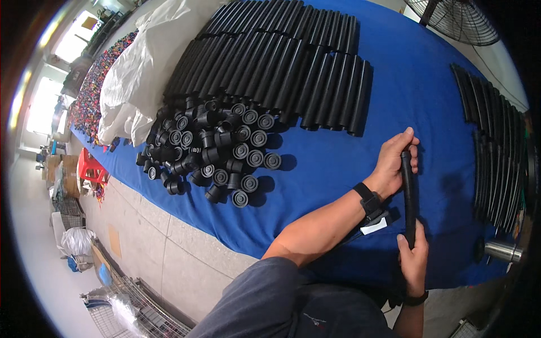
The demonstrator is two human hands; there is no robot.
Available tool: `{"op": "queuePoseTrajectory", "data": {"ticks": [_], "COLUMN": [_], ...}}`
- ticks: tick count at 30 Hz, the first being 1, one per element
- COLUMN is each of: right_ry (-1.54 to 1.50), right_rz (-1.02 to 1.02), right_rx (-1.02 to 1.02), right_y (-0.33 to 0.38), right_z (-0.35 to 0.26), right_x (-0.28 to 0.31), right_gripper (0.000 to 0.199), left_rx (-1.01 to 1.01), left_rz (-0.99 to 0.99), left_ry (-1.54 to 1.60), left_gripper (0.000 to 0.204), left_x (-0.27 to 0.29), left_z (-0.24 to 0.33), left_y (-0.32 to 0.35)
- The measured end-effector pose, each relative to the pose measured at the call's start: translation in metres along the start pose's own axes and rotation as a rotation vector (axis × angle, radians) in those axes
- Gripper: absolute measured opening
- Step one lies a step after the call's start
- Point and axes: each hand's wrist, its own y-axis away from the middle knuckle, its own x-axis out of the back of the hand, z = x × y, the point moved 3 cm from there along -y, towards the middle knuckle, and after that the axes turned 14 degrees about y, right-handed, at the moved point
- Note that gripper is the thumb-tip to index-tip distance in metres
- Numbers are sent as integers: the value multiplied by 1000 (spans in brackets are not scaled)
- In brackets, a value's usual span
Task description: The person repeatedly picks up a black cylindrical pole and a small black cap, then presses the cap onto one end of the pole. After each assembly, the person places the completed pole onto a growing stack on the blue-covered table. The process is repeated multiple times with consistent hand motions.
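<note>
Over the right part of the blue cloth I hold a black tube [409,194] lengthwise between both hands. My left hand [390,163] is closed at its far end, fingers curling behind it. Lower down, my right hand [415,260] grips the near end, with the thumb along its side. Whether a cap sits on the far end, I cannot tell. To the left lies a loose pile of black round caps [220,177], several with ringed faces turned up. Beyond them, many black tubes [270,65] lie side by side in rows.
Thin black tubes [490,152] lie in rows at the right edge, near a metal cylinder [503,251]. A white plastic sheet [141,73] and many small colourful pieces [101,84] cover the far left. A fan [459,19] stands behind the blue-covered table [315,174].
</note>
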Motion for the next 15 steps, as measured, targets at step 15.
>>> {"op": "queuePoseTrajectory", "data": {"ticks": [15], "right_ry": [514], "right_rz": [344], "right_rx": [505], "right_y": [-7], "right_z": [16], "right_x": [-1], "right_gripper": [50], "left_rx": [-40], "left_rz": [6], "left_ry": [0], "left_gripper": [39], "left_x": [5], "left_z": [4], "left_y": [3]}}
